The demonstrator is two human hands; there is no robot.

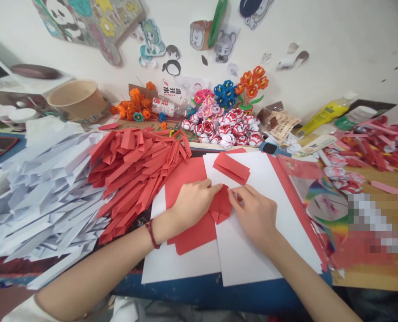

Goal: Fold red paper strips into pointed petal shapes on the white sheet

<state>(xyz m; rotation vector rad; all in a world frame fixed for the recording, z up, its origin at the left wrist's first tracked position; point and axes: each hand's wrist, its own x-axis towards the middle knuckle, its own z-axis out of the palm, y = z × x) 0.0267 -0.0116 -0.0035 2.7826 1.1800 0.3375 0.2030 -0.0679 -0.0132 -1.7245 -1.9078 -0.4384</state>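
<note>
A small folded red paper [221, 206] lies over the white and red sheets in the middle. My left hand [195, 199] presses its index finger on the top of this piece, the other fingers curled. On its right edge, my right hand [254, 210] pinches the paper between thumb and index finger. Just above my hands rests another folded red piece [231, 168]. Below them are a large red sheet [190, 232] and a white sheet [269, 259].
Folded white strips [51, 188] and folded red strips [135, 170] are heaped at the left. Red-and-white paper flowers [227, 127], a blue watch [273, 148] and a yellow bottle [324, 117] stand behind. Red scraps [376, 143] lie at the right.
</note>
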